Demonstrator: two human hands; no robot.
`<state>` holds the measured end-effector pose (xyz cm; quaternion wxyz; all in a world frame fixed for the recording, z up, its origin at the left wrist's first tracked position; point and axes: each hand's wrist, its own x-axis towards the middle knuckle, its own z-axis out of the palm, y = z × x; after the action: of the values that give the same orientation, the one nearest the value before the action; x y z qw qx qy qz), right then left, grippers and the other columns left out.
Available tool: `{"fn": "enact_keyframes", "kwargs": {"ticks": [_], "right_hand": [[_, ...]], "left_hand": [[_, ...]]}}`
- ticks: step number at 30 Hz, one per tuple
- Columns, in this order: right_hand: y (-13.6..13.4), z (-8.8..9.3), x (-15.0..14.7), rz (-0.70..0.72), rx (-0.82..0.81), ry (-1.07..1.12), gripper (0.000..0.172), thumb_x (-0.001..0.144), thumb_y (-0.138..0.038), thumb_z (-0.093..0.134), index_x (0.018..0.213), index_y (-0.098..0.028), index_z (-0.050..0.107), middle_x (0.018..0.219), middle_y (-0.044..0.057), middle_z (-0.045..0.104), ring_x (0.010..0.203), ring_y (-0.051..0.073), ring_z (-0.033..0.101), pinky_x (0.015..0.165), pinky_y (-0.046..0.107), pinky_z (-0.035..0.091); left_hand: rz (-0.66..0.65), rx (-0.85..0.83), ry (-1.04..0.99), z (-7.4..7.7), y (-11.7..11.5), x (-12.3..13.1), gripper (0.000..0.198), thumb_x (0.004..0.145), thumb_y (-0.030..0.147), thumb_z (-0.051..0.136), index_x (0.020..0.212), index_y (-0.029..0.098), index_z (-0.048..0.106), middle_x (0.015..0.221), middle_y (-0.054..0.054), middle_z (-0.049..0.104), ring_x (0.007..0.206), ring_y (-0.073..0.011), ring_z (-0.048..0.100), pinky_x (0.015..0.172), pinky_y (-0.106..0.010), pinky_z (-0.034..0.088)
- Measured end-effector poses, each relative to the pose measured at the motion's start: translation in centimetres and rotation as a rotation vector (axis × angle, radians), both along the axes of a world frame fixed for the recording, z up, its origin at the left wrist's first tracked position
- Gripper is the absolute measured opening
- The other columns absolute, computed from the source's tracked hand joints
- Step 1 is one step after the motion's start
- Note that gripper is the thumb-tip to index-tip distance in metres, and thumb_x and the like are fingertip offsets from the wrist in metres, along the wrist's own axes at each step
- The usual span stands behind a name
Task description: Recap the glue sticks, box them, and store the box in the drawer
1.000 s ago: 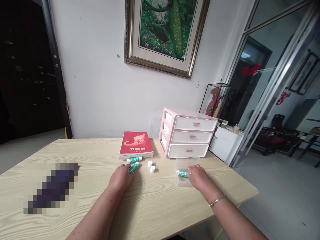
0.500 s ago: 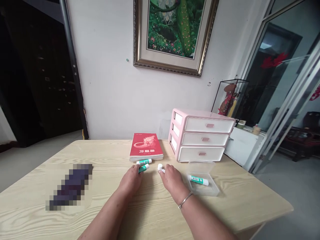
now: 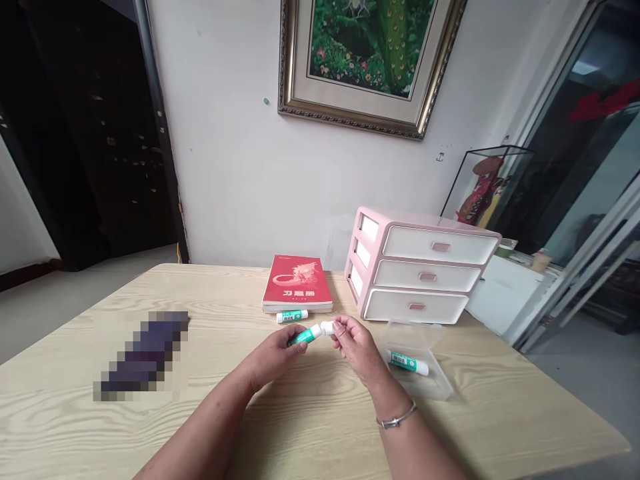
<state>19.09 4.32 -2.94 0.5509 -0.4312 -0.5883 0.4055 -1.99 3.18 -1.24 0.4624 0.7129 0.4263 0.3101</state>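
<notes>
My left hand (image 3: 277, 353) is closed around a green-and-white glue stick (image 3: 306, 335), its white end pointing right. My right hand (image 3: 354, 343) pinches a small white cap (image 3: 327, 328) between thumb and fingers. The cap is at the glue stick's end; whether the two touch I cannot tell for sure. Just behind my left hand, a second glue stick (image 3: 292, 317) lies on the table along the front of a red book (image 3: 299, 281). To the right of my right hand, another glue stick (image 3: 409, 363) lies in an open clear plastic box (image 3: 435, 387).
A pink-and-white three-drawer organizer (image 3: 425, 267) stands at the back right of the wooden table (image 3: 200, 427). A dark pixelated shape (image 3: 145, 357) lies on the left. The wall with a framed picture (image 3: 370, 60) rises behind.
My right hand has lifted the white cap and brought it to the glue stick's end. The glue stick in my left hand has moved slightly right. The view has shifted a little.
</notes>
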Motion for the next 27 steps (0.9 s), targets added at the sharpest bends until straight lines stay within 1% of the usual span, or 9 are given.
{"fn": "enact_keyframes", "kwargs": {"ticks": [3,7,12,20,23,27], "right_hand": [[-0.3,0.1,0.2,0.026,0.052,-0.060,0.046,0.085,-0.057,0.060,0.105,-0.015,0.062,0.075,0.002,0.060,0.063,0.014,0.052,0.056,0.026,0.043],[-0.6,-0.1,0.4,0.031,0.122,-0.183,0.036,0.090,-0.047,0.057,0.108,-0.017,0.062,0.085,0.004,0.063,0.071,0.015,0.054,0.066,0.028,0.045],[-1.1,0.2,0.3,0.077,0.163,-0.182,0.031,0.092,-0.042,0.056,0.112,-0.018,0.062,0.091,0.005,0.064,0.076,0.016,0.056,0.071,0.028,0.046],[-1.3,0.2,0.1,0.163,0.167,-0.167,0.032,0.092,-0.038,0.058,0.116,-0.017,0.062,0.091,0.005,0.064,0.077,0.015,0.056,0.070,0.028,0.047],[-1.2,-0.1,0.1,0.195,0.159,-0.147,0.032,0.091,-0.036,0.061,0.117,-0.018,0.062,0.092,0.004,0.064,0.078,0.015,0.057,0.071,0.027,0.047],[-0.9,-0.6,0.0,0.191,0.098,-0.157,0.032,0.089,-0.039,0.064,0.113,-0.017,0.063,0.083,0.002,0.064,0.072,0.014,0.058,0.066,0.026,0.047]], "left_hand": [[-0.026,-0.039,-0.036,0.4,-0.3,-0.3,0.033,0.089,0.050,0.054,0.101,0.020,0.057,0.080,0.003,0.050,0.068,-0.0122,0.042,0.060,-0.024,0.033],[-0.041,-0.038,-0.066,0.8,-0.5,-0.4,0.032,0.090,0.051,0.053,0.094,0.019,0.058,0.078,0.003,0.049,0.067,-0.0114,0.042,0.061,-0.023,0.034],[-0.080,-0.074,-0.074,0.9,-0.5,-0.5,0.034,0.089,0.051,0.055,0.097,0.019,0.060,0.080,0.003,0.051,0.067,-0.0109,0.041,0.060,-0.023,0.032],[-0.116,-0.118,-0.136,0.1,-0.1,-0.9,0.036,0.088,0.049,0.059,0.107,0.019,0.063,0.081,0.002,0.055,0.066,-0.0113,0.043,0.058,-0.023,0.033],[-0.125,-0.110,-0.142,-0.1,0.0,-0.9,0.037,0.088,0.050,0.059,0.106,0.018,0.063,0.081,0.001,0.055,0.065,-0.0111,0.043,0.058,-0.023,0.034],[-0.123,-0.074,-0.099,-0.2,-0.1,-0.8,0.038,0.089,0.053,0.056,0.100,0.018,0.064,0.077,0.002,0.053,0.064,-0.0108,0.042,0.058,-0.023,0.033]]}}
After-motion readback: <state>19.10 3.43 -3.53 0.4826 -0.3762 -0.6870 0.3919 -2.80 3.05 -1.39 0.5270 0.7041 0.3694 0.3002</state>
